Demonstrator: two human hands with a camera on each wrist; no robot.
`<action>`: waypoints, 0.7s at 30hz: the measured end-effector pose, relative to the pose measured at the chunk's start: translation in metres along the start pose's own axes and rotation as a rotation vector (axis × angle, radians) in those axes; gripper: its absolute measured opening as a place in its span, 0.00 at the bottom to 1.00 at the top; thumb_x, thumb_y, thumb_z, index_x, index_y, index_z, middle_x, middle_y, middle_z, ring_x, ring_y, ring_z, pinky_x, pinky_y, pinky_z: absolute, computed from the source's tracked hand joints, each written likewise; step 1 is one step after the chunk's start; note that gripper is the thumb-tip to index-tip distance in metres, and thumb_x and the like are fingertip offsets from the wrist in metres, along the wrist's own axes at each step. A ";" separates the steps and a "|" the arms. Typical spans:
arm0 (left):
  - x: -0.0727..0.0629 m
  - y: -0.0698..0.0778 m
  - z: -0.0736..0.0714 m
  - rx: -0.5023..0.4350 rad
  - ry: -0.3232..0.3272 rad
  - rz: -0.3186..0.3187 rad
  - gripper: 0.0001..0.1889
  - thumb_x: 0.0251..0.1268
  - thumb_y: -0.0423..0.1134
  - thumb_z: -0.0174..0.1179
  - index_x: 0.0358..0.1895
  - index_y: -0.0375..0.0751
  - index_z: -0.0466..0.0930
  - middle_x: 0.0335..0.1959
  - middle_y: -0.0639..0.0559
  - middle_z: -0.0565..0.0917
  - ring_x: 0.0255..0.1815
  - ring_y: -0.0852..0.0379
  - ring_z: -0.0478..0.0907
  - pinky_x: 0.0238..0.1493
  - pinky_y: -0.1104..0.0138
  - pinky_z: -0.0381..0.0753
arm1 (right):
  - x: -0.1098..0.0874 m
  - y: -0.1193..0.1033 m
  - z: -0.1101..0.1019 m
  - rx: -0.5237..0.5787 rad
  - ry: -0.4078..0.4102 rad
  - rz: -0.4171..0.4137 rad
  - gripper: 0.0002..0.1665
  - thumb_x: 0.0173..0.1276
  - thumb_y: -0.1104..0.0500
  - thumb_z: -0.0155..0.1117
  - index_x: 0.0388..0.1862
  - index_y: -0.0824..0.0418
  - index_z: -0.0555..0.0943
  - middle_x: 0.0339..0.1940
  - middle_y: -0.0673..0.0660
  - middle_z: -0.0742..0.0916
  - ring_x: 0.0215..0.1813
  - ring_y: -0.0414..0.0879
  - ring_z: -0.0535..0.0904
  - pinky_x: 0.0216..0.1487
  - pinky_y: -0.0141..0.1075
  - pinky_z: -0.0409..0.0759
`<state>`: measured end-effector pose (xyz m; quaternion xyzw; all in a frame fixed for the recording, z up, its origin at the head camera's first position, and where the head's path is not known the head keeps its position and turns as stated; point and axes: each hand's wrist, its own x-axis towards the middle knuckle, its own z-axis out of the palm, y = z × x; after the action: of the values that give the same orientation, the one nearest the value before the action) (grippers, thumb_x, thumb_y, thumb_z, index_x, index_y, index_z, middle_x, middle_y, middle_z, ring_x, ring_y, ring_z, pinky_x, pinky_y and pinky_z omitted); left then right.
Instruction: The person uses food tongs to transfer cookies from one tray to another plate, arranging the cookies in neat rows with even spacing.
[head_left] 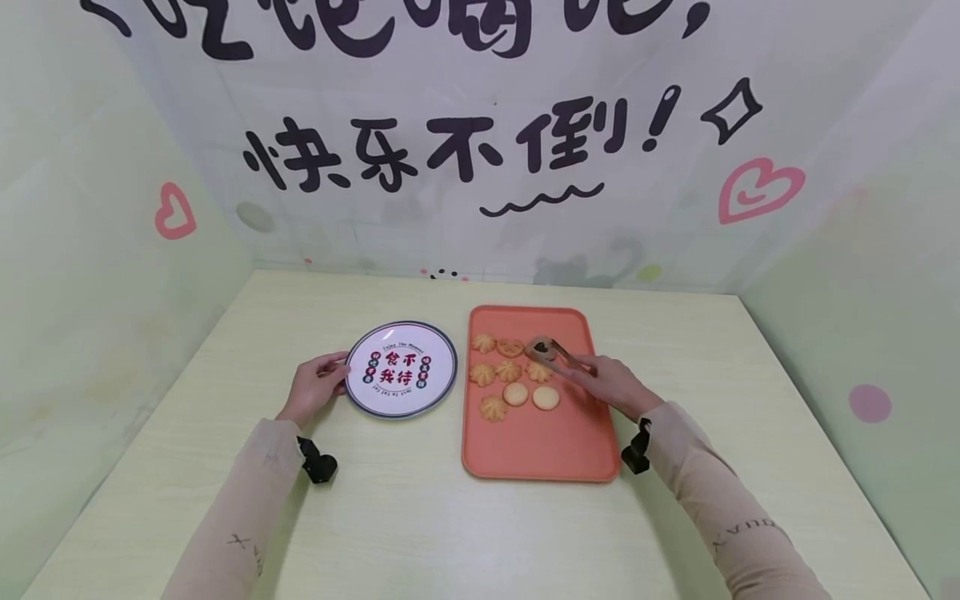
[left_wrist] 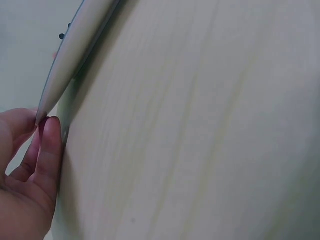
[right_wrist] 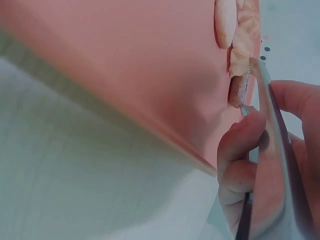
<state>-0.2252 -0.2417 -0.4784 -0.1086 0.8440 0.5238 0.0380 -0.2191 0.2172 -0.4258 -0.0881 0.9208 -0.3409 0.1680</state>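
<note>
A round white plate (head_left: 408,332) with a blue rim and red characters sits left of centre. My left hand (head_left: 312,388) pinches its left edge between thumb and fingers (left_wrist: 50,145); the left wrist view shows the plate (left_wrist: 75,55) edge-on. On the right, my right hand (head_left: 613,383) grips metal tongs (right_wrist: 272,195) over an orange tray (head_left: 536,450). The toothed tips of the tongs stand either side of a brown-edged cookie (right_wrist: 239,91), seen from the head as a dark-centred cookie (head_left: 542,347) at the upper right of the group.
Several flower-shaped cookies (head_left: 507,371) and two smooth round cookies (head_left: 546,398) lie on the tray. The pale wooden table (head_left: 420,525) meets a lettered wall (head_left: 420,242) behind and side walls left and right.
</note>
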 end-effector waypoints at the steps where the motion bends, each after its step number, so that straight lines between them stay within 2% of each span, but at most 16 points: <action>1: 0.000 0.000 0.000 0.001 -0.001 0.001 0.20 0.64 0.36 0.51 0.60 0.37 0.67 0.44 0.40 0.72 0.34 0.56 0.75 0.33 0.74 0.79 | 0.000 0.001 -0.001 0.002 -0.003 0.002 0.33 0.66 0.43 0.49 0.64 0.59 0.64 0.20 0.56 0.74 0.20 0.46 0.65 0.25 0.37 0.64; 8: -0.001 0.001 -0.001 0.006 0.000 0.006 0.20 0.64 0.36 0.50 0.59 0.37 0.67 0.44 0.40 0.72 0.34 0.56 0.75 0.33 0.74 0.79 | 0.000 0.009 -0.007 0.056 -0.027 0.023 0.32 0.67 0.46 0.48 0.64 0.63 0.63 0.11 0.52 0.69 0.14 0.44 0.62 0.18 0.35 0.65; 11: 0.000 0.001 -0.001 0.010 -0.001 0.014 0.20 0.64 0.36 0.50 0.60 0.37 0.66 0.44 0.39 0.72 0.34 0.57 0.75 0.33 0.74 0.79 | 0.000 0.010 -0.009 0.056 -0.021 0.020 0.31 0.67 0.47 0.49 0.63 0.64 0.64 0.12 0.54 0.71 0.13 0.43 0.63 0.17 0.35 0.66; 15: 0.000 0.001 -0.001 0.015 -0.003 0.014 0.20 0.64 0.36 0.50 0.60 0.37 0.66 0.44 0.39 0.73 0.34 0.57 0.75 0.33 0.73 0.79 | 0.002 0.009 -0.010 0.032 -0.004 0.016 0.30 0.66 0.48 0.51 0.61 0.64 0.67 0.14 0.57 0.73 0.14 0.44 0.65 0.18 0.35 0.67; 21: 0.000 0.001 -0.001 0.019 -0.004 0.010 0.21 0.64 0.36 0.50 0.60 0.37 0.66 0.44 0.39 0.73 0.34 0.57 0.75 0.33 0.73 0.79 | 0.006 0.002 -0.008 -0.068 0.031 0.031 0.31 0.65 0.44 0.50 0.60 0.62 0.68 0.14 0.56 0.74 0.17 0.44 0.66 0.22 0.35 0.67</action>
<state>-0.2257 -0.2423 -0.4774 -0.1028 0.8494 0.5162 0.0382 -0.2277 0.2220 -0.4226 -0.0743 0.9355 -0.3082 0.1558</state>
